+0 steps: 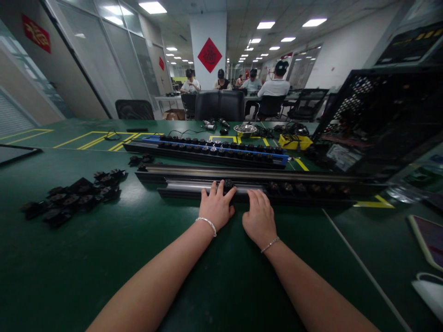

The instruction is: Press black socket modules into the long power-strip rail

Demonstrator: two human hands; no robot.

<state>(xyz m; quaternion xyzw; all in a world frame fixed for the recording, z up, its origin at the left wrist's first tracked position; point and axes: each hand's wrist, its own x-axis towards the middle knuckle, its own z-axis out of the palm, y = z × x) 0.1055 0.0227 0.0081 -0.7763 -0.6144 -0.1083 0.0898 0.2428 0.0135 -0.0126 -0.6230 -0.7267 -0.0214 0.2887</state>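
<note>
In the head view a long black rail [187, 194] with a silvery channel lies across the table in front of me. My left hand [217, 205] rests on it with the fingers spread, the fingertips over the channel. A small black part [228, 183] sits in the channel by my left index finger. My right hand [259, 216] curls its fingers, held together, over the rail's near edge; its thumb stays on the near side. Several more black parts [287, 188] stand in a row in the channel to the right. What lies under the fingertips is hidden.
A second dark rail [207, 171] lies just behind, then a blue-edged rail [204, 150] filled with parts. Loose black parts [74, 196] are heaped at left. A metal bowl [245, 129], yellow bin [295, 142], computer case [363, 124] and phone [429, 240] are around. People sit beyond.
</note>
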